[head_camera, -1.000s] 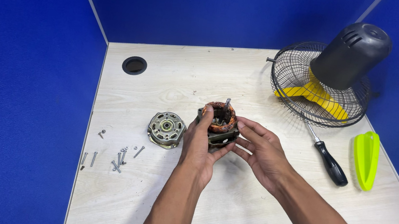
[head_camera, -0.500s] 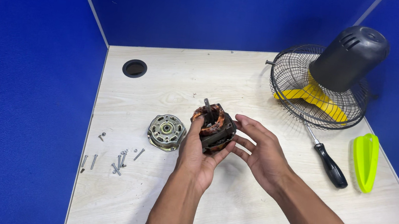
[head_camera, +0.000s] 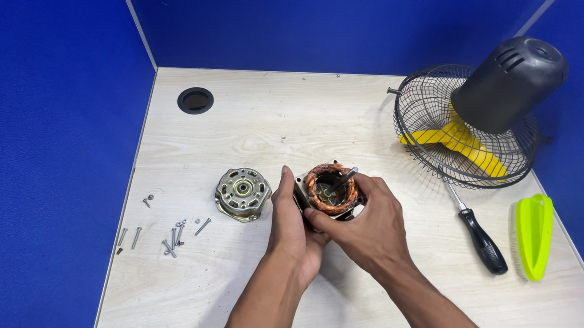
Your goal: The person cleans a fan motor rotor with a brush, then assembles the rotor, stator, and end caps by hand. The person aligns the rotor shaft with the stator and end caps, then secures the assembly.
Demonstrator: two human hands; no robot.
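1 head-worn camera looks steeply down, close over the desk [head_camera: 261, 115].

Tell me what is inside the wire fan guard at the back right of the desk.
Inside the wire fan guard lie yellow fan blades, with a dark grey motor cover standing on them. The cover hides the blades' hub and part of the guard's far rim.

Bare tabletop [head_camera: 300, 105] behind, metal end cover [head_camera: 242, 193] and loose screws [head_camera: 173, 235] left, screwdriver [head_camera: 477, 233] right, perhaps passable
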